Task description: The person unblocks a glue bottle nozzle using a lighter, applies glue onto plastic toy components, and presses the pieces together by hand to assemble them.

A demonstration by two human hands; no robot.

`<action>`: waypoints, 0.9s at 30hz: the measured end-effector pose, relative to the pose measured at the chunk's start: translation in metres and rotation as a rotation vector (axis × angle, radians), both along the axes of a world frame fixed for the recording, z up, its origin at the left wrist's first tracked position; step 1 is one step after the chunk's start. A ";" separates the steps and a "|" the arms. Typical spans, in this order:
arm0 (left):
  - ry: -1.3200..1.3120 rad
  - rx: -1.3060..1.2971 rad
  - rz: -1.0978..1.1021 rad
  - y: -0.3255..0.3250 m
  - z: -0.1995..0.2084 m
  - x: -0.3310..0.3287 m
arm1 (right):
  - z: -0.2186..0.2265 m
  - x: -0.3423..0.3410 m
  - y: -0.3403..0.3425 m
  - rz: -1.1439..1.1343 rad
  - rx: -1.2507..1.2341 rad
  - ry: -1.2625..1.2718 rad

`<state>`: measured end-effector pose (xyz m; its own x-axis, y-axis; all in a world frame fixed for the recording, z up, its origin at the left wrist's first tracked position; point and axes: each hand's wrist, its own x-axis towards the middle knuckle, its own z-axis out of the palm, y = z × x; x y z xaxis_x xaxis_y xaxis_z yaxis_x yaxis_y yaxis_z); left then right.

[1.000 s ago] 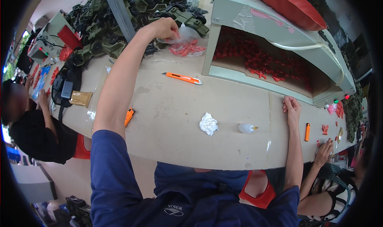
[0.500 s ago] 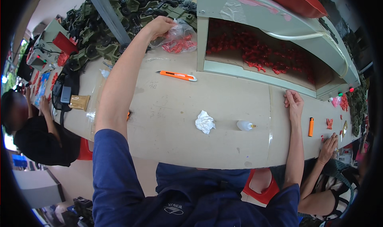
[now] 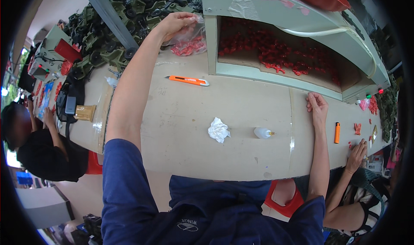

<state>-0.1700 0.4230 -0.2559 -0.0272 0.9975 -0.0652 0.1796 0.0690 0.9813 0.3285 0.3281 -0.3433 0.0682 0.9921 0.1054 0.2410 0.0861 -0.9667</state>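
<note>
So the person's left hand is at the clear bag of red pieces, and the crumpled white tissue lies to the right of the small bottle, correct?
Not quite: the head view shows the crumpled white tissue to the left of the small bottle. The left hand is indeed at the clear bag of red pieces.

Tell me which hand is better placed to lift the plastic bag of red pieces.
Probably the left hand: its fingers already pinch the top of the bag. The right hand is off to the right, near the pale box's front edge.
</note>
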 end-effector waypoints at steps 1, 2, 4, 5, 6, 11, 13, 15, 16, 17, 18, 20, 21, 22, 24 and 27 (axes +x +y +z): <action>-0.001 -0.003 0.003 0.002 -0.001 -0.002 | 0.000 -0.001 0.000 -0.001 -0.006 -0.004; 0.164 -0.048 -0.056 0.004 0.000 -0.005 | -0.001 0.000 -0.001 0.003 -0.009 -0.005; 0.388 -0.108 -0.137 0.004 0.003 -0.006 | -0.003 0.003 0.000 0.003 0.004 -0.017; 0.387 -0.112 -0.134 0.003 0.002 -0.008 | -0.004 0.001 0.000 0.007 0.002 -0.018; 0.338 -0.108 -0.115 0.003 0.002 -0.009 | -0.003 -0.001 0.000 0.007 0.001 -0.020; 0.387 -0.084 0.031 -0.004 0.020 0.008 | -0.004 0.004 -0.003 -0.021 0.004 -0.007; 0.478 -0.011 0.108 -0.008 0.031 0.008 | -0.001 0.005 -0.004 -0.025 0.004 -0.024; 0.612 0.162 0.161 -0.023 0.043 -0.016 | 0.002 -0.005 0.000 -0.003 0.006 -0.022; 0.628 0.275 0.241 -0.032 0.044 -0.007 | 0.002 -0.004 -0.001 -0.019 -0.006 -0.025; 0.724 0.310 0.294 -0.045 0.049 -0.003 | 0.005 -0.006 0.000 -0.023 -0.013 -0.022; 0.799 0.336 0.262 -0.057 0.047 -0.010 | 0.002 -0.005 0.003 -0.003 -0.013 -0.021; 0.808 0.115 0.131 -0.096 0.055 0.027 | 0.000 0.002 0.003 -0.030 -0.020 -0.036; 0.697 0.100 0.048 -0.116 0.049 0.045 | 0.002 0.003 0.002 -0.033 -0.059 -0.052; 0.634 0.064 -0.043 -0.137 0.047 0.059 | 0.007 -0.003 0.004 -0.016 -0.093 -0.058; 0.532 -0.037 -0.131 -0.173 0.034 0.085 | 0.003 -0.032 0.023 0.016 -0.035 -0.182; 0.477 0.035 -0.265 -0.178 0.007 0.136 | 0.041 -0.060 0.052 0.039 0.266 -0.371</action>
<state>-0.0345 0.2445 -0.2485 0.2074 0.9755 -0.0738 0.6118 -0.0705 0.7878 0.2682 0.3805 -0.3027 -0.0588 0.9282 0.3675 0.5587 0.3356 -0.7584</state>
